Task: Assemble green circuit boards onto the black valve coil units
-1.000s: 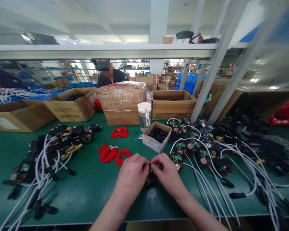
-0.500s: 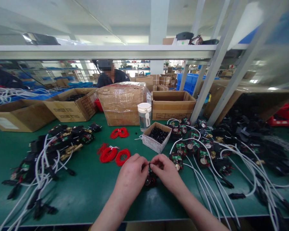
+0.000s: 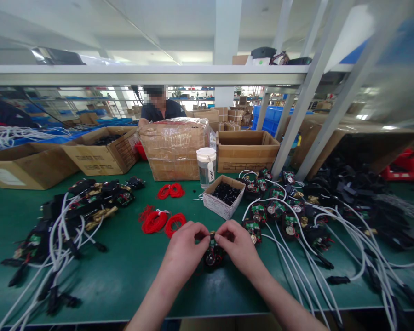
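My left hand (image 3: 183, 249) and my right hand (image 3: 238, 244) meet at the middle of the green table (image 3: 131, 271), fingers curled. Together they grip a small black valve assembly (image 3: 212, 255) with a green circuit board on top, held just above the mat. Red wire coils (image 3: 162, 221) lie left of my left hand. A small white box of black parts (image 3: 225, 195) stands just behind my hands. More assemblies with white cables (image 3: 279, 214) lie to the right of my right hand.
A pile of assemblies with white cables (image 3: 69, 216) covers the left side. Cardboard boxes (image 3: 174, 147) and a white-capped jar (image 3: 206, 166) line the back. Slanted metal posts (image 3: 305, 101) rise at right. A person (image 3: 158, 108) sits beyond the boxes.
My left hand has drawn back a little to the left, so more of the black assembly shows between my hands. The person behind the boxes has shifted slightly right.
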`<state>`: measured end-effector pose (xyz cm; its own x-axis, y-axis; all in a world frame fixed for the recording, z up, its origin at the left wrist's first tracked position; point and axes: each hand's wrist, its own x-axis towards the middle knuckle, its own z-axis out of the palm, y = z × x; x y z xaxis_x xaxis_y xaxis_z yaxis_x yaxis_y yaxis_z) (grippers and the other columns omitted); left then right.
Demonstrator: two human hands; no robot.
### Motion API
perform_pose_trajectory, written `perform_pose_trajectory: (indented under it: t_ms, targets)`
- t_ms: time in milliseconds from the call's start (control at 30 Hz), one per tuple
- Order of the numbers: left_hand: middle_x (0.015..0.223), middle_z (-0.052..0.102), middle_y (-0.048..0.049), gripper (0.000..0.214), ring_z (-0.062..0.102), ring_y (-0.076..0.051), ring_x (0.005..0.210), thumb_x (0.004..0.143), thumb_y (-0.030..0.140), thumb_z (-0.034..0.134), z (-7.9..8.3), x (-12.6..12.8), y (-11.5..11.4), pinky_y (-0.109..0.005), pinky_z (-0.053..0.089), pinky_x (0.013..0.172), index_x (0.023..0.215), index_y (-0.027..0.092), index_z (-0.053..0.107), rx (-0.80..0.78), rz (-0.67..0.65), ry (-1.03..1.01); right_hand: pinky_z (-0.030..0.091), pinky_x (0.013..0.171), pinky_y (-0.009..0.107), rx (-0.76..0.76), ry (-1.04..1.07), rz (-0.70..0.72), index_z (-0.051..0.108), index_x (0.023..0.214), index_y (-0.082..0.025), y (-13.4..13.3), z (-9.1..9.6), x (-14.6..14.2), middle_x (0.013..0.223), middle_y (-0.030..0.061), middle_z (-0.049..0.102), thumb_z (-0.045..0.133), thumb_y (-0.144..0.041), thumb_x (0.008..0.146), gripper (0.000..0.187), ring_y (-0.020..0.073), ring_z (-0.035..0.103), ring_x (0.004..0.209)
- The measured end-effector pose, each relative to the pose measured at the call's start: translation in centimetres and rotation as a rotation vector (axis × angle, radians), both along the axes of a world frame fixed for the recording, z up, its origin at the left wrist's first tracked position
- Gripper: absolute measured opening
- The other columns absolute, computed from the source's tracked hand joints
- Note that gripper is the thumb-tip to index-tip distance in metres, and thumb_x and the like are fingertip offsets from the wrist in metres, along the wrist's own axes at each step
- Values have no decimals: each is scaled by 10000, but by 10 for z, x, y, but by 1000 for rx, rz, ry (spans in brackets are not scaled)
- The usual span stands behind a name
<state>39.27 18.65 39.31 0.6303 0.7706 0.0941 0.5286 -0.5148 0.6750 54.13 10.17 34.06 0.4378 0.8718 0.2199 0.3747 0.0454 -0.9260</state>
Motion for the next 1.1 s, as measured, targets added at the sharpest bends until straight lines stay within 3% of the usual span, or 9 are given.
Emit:
perform_pose_trajectory:
  t_ms: [567, 1100]
  targets:
    - [805, 734, -14, 187, 694, -199, 751, 804, 337, 598, -17, -16, -2, -313, 533, 715, 816, 228, 749, -161, 88, -175, 436, 637, 270, 35, -10, -7, 652, 757, -216, 0, -1, -4, 792, -15, 575, 647, -185, 833, 83, 155, 557, 713]
    - [905, 721, -30, 268, 707, -207, 848, 843, 354, 627, -47, -29, -12, -346, 562, 812, 1045, 240, 760, -268, 93, -367, 436, 646, 276, 44, 11, 2, 652, 770, -216, -1, -4, -4, 800, -16, 562, 635, -201, 851, 84, 155, 545, 711]
